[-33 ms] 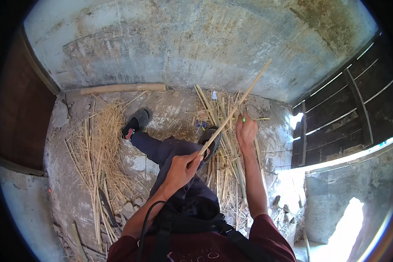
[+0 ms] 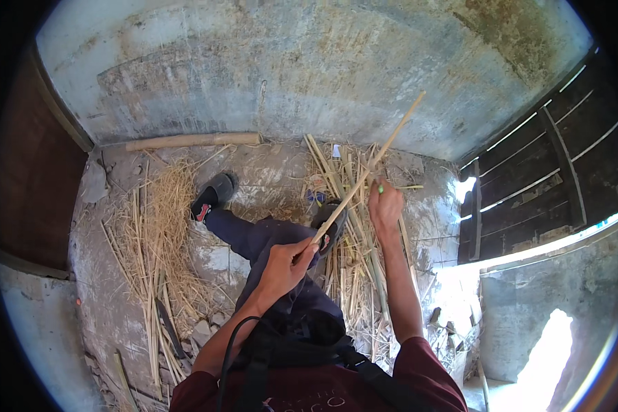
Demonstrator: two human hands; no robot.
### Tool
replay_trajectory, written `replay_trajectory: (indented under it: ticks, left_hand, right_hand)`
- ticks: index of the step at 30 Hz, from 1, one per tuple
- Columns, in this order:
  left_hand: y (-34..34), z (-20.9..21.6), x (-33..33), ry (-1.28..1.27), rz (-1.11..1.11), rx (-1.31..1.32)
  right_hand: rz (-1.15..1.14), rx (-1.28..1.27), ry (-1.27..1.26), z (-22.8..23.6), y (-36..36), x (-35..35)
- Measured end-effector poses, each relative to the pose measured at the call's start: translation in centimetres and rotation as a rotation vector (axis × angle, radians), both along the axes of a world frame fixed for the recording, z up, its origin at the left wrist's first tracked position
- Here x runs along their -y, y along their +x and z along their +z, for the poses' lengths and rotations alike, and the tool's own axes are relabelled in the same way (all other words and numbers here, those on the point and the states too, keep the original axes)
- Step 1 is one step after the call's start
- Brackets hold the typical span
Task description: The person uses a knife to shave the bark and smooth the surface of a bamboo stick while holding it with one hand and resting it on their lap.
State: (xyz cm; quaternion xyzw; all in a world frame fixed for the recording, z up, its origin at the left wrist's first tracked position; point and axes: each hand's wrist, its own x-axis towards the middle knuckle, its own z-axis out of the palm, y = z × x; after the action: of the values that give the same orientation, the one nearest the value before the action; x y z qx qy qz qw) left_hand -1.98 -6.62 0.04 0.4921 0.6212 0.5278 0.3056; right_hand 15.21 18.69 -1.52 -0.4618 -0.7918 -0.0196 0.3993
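Observation:
My left hand (image 2: pixel 288 266) is closed round the near end of a long, pale bamboo strip (image 2: pixel 349 197), thumb pressed along it. The strip slants up and away to the right, over my right shoe (image 2: pixel 328 216). My right hand (image 2: pixel 386 204) is a fist just right of the strip's middle. It grips a small green-handled tool (image 2: pixel 380 189), mostly hidden by the fingers. The tool's front end lies close to the strip; whether it touches cannot be made out. Below both hands, a pile of split bamboo pieces (image 2: pixel 353 257) spreads over the floor.
A heap of fine shavings (image 2: pixel 168 206) and long strips lies left of my left shoe (image 2: pixel 216 194), with a dark curved blade-like piece (image 2: pixel 168 326) below. A bamboo pole (image 2: pixel 192 141) rests along the stained wall (image 2: pixel 288 75). Dark slatted boards (image 2: pixel 535 178) stand at right.
My right hand has shifted slightly, and the green-handled tool sits a little closer to the strip. My left hand keeps its hold in nearly the same place.

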Motion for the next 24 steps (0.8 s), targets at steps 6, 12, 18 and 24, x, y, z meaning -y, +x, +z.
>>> replay_trajectory:
  ticks: [6,12,18,24]
  left_hand:
    - [-0.1,-0.9,-0.4,-0.025,0.036,0.099]
    - [0.0,-1.0,-0.7,-0.003,0.09,0.019]
    - [0.0,-0.4,-1.1,-0.01,0.104,0.024]
    - [-0.4,-1.0,-0.9,-0.015,0.093,0.05]
  right_hand:
    - [0.344,0.101,-0.166,-0.1,-1.7,8.7]
    - [0.239,0.177,-0.243,1.0,-2.4,8.9]
    - [0.22,0.196,-0.244,1.1,-2.7,7.8]
    - [0.226,0.182,-0.232,0.7,-3.8,9.8]
